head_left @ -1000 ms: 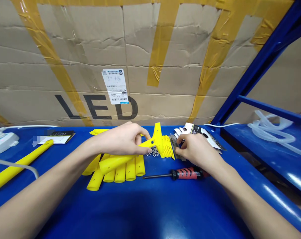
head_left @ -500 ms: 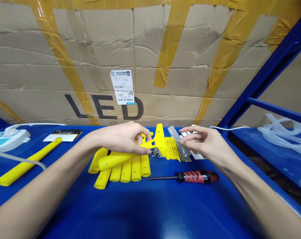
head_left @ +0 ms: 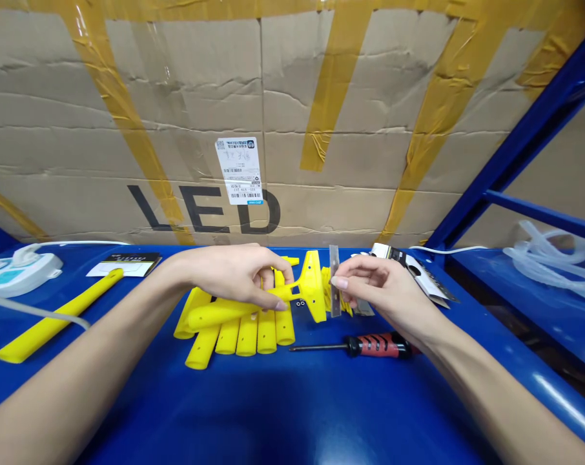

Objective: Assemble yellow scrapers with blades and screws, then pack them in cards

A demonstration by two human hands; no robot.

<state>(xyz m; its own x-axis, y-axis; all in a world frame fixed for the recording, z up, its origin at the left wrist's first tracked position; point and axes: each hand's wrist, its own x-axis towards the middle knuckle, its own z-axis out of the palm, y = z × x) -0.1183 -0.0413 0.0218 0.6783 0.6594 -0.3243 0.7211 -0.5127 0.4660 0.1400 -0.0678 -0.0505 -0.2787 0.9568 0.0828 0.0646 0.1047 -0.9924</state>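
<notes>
My left hand (head_left: 246,278) is closed around a yellow plastic scraper handle (head_left: 314,287), whose wide, flat head points to the right. Between thumb and fingers, my right hand (head_left: 382,284) pinches a thin grey scraper blade (head_left: 334,265), upright and just right of that head, with a small gap between them. Several yellow handle tubes (head_left: 246,336) lie side by side beneath my left hand. Small nuts (head_left: 300,303) show below the scraper's neck. Stacked yellow pieces (head_left: 327,294) are partly hidden behind the blade. A red and black screwdriver (head_left: 377,345) lies nearer to me.
A large taped cardboard box (head_left: 283,116) stands behind the blue surface (head_left: 254,413). At left are a white power strip (head_left: 26,274), a long yellow tube (head_left: 62,314) and printed cards (head_left: 123,265). More cards (head_left: 421,278), a blue frame post (head_left: 510,135) and clear plastic strips (head_left: 549,258) are at right.
My right hand has moved left, bringing the blade away from the cards and up beside the scraper head. The scraper head has shifted slightly down and to the right.
</notes>
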